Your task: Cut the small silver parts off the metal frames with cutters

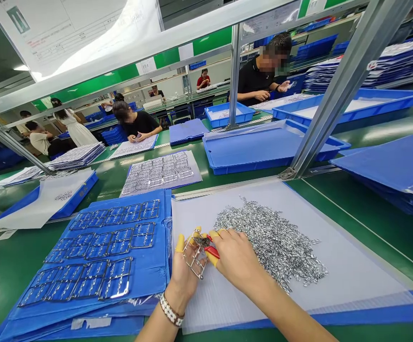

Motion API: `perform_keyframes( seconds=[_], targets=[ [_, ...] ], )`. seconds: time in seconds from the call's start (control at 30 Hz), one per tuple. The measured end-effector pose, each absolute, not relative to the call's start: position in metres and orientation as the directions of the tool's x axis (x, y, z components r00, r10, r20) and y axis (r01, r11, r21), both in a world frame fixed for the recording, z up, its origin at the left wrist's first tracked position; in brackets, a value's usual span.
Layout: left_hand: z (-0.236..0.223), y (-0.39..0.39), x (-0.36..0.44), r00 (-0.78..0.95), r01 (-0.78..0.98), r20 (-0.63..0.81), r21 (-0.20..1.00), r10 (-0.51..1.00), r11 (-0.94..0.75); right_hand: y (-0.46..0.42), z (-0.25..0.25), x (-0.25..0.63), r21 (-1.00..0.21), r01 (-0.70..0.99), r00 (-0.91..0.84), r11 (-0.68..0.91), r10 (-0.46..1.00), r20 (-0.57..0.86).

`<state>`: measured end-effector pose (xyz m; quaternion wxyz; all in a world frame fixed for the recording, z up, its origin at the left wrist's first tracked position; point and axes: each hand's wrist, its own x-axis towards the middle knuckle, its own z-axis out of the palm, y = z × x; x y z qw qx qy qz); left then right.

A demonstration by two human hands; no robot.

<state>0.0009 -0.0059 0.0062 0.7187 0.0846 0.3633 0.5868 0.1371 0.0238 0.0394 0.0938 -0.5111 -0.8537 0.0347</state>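
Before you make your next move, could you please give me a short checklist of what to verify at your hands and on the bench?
Left hand gripping the metal frame: ok.
Right hand holding the red-handled pliers: ok.
Pliers tips on the metal frame: cannot tell, fingers hide them.
Yellow finger cots on the fingers: ok.
Pile of small silver metal parts lying on the white corrugated plastic sheet: ok.
Frames lying in rows on the blue folder: ok.
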Motion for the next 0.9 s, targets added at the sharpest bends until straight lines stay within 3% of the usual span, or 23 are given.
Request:
perform_keyframes(
  seconds=[0.2,0.5,0.9],
  targets=[
    [0.0081,-0.0082,0.0018,-0.009,-0.735,-0.425,0.617,0.905,0.282,0.0205,0.0421,0.1390,-0.123,0.867,-0.463,0.484,0.871,0.165],
    [0.0089,-0.0086,0.0014,0.036,-0.766,-0.439,0.564,0.898,0.307,0.0203,0.0400,0.1412,-0.139,0.864,-0.462,0.483,0.872,0.158],
    [0.0066,-0.0104,0.0017,0.017,-0.759,-0.428,0.582,0.903,0.291,0.0195,0.0401,0.1386,-0.142,0.864,-0.466,0.483,0.874,0.141]
  ],
)
